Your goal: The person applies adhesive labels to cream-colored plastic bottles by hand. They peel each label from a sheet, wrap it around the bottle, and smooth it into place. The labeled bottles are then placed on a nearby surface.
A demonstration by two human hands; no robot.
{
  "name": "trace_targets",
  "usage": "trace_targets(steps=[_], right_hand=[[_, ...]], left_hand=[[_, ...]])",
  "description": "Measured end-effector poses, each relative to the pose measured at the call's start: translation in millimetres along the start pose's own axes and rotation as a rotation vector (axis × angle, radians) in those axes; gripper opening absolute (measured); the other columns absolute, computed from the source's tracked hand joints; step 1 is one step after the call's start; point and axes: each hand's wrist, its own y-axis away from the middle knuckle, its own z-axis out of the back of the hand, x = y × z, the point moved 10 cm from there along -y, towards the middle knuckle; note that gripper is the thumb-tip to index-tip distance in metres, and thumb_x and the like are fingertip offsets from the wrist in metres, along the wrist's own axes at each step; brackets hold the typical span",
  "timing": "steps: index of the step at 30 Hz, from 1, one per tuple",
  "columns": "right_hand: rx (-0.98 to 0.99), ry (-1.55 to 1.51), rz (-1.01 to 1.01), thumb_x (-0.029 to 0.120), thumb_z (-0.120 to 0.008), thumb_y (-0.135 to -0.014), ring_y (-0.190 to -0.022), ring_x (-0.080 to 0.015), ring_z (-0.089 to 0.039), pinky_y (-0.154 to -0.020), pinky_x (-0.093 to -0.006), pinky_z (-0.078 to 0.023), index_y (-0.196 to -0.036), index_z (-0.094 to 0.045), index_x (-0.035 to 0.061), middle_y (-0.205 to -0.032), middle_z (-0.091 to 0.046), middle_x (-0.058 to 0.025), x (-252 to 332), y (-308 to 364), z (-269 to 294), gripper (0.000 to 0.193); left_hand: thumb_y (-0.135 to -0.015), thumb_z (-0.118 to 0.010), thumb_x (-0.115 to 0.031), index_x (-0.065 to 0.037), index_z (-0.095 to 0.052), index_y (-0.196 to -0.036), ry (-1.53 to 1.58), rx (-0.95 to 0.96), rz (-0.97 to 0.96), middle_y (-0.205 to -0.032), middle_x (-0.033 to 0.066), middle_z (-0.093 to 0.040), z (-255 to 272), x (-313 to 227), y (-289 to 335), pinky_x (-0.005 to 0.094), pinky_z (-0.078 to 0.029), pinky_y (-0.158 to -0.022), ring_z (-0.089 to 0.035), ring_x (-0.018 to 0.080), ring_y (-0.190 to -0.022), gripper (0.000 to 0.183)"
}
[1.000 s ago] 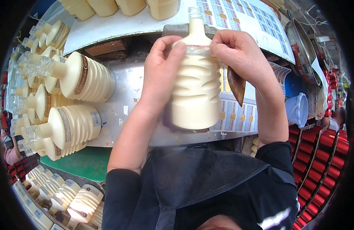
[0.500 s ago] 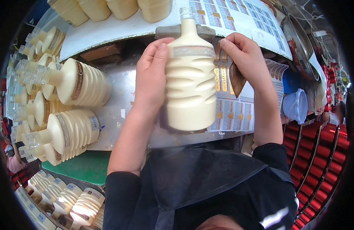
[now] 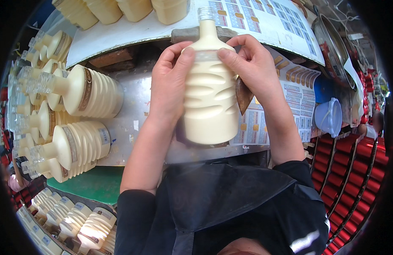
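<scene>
A cream-coloured ribbed glass bottle [image 3: 210, 100] lies in front of me with its clear threaded neck pointing away. Its neck end rests across a grey padded block [image 3: 183, 35]. Around the shoulder runs a pale, see-through label strip [image 3: 206, 56]. My left hand [image 3: 170, 78] grips the bottle's left side, thumb at the strip's left end. With its thumb, my right hand [image 3: 256, 63] presses the strip's right part while its fingers curl behind the shoulder. A brown, pointed flat tool [image 3: 244, 96] sticks out below that palm, held in the same hand.
Sheets of printed labels [image 3: 296, 100] lie right of the bottle. More label sheets and cream bottles [image 3: 171, 12] occupy the white board [image 3: 132, 40] beyond. Several labelled bottles [image 3: 94, 91] are stacked at left. A pale blue bucket [image 3: 328, 117] and red ribbed items [image 3: 353, 182] are at right.
My right hand has moved left from beside the bottle onto its shoulder, and its thumb now presses the label strip. The label sheets on the right have shifted a little. My left hand's thumb has moved onto the strip.
</scene>
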Motion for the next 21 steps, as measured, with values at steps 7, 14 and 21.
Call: trace_targets(steps=[7,14,21], right_hand=[[0.036,-0.134,0.025,0.037,-0.075,-0.090,-0.072,-0.0057,-0.053,-0.065,-0.0234,-0.043,-0.110,-0.066,0.0014,-0.077,-0.059,0.0020,-1,-1,-3,0.042],[0.053,-0.039,0.012,0.031,-0.075,-0.093,-0.072,-0.0033,-0.053,-0.066,-0.0200,-0.041,-0.113,-0.065,0.0006,-0.079,-0.060,0.0030,-4,1,-2,0.038],[0.000,-0.061,0.012,0.038,-0.080,-0.083,-0.066,-0.0049,-0.049,-0.059,-0.0230,-0.039,-0.107,-0.070,0.0030,-0.070,-0.054,0.0039,-4,0,-2,0.044]], left_hand=[[-0.110,-0.050,-0.028,-0.003,-0.062,-0.128,-0.024,-0.014,0.004,-0.111,0.0064,-0.068,8,-2,0,0.0287,-0.053,-0.089,-0.063,0.0120,-0.100,0.033],[-0.109,-0.049,-0.032,-0.005,-0.060,-0.128,-0.010,-0.034,-0.021,-0.115,0.0075,-0.066,10,-6,6,0.0323,-0.050,-0.093,-0.061,0.0158,-0.103,0.035],[-0.107,-0.054,-0.029,-0.004,-0.059,-0.126,-0.003,-0.007,0.016,-0.114,0.0069,-0.065,5,-6,9,0.0293,-0.051,-0.092,-0.060,0.0137,-0.104,0.031]])
